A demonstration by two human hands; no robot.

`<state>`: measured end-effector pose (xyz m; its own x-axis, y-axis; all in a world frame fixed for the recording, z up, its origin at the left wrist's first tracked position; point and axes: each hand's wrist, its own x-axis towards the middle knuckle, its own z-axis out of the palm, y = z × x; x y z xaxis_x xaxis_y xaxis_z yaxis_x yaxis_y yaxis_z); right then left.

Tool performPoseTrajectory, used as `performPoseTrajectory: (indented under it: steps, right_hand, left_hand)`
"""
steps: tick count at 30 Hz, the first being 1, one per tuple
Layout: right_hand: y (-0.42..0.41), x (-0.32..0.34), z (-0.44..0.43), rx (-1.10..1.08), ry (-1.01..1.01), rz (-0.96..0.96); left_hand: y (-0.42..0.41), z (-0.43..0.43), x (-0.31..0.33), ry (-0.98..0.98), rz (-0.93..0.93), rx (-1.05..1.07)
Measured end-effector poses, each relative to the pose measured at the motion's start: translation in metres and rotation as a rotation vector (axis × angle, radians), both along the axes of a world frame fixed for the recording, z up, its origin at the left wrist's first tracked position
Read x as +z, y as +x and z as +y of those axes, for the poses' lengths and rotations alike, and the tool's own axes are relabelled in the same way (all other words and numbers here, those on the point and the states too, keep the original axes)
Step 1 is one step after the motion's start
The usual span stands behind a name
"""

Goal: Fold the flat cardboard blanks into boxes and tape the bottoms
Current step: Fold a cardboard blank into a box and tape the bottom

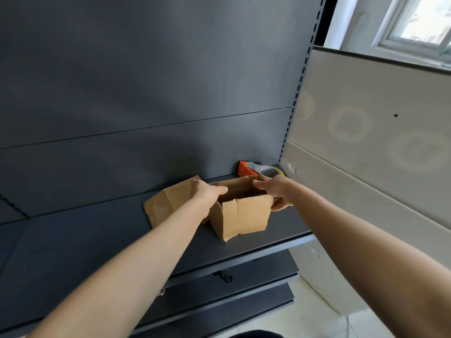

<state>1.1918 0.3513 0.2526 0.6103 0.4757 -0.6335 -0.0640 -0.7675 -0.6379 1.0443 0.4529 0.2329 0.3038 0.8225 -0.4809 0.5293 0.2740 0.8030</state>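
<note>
**One box squared up, its bottom not yet taped**

A person stands at a dark metal shelf (85, 240) with both arms stretched out to a cardboard box (241, 215) that stands near the shelf's front edge, its top open. The left hand (207, 193) grips the box's left wall, thumb hooked over the rim and the other fingers hidden behind the cardboard. The right hand (275, 191) clamps the right wall, thumb along the upper edge and fingers curled round the outside corner. The blank has been opened into a rectangular tube, and the near panel shows an uneven lower edge where a flap seems to hang loose. No tape can be seen on it, though the bottom itself is out of sight.

Just behind and left of the box, touching it or nearly so, a flat blank (168, 203) lies on the shelf, unfolded. At the back right corner of the shelf rests a tape dispenser (258, 169) with an orange body and a pale roll, near the right hand but untouched.

By this showing the work is at an early stage: one box shaped, its bottom flaps to be closed and taped, and at least one blank waiting.
</note>
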Motion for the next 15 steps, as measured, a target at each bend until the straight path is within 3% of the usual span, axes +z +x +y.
performPoseTrajectory:
  steps: [15]
  right_hand:
    - [0.004,-0.01,-0.014,-0.059,-0.008,-0.025]
  left_hand:
    - [-0.001,-0.017,-0.011,-0.052,-0.146,-0.335]
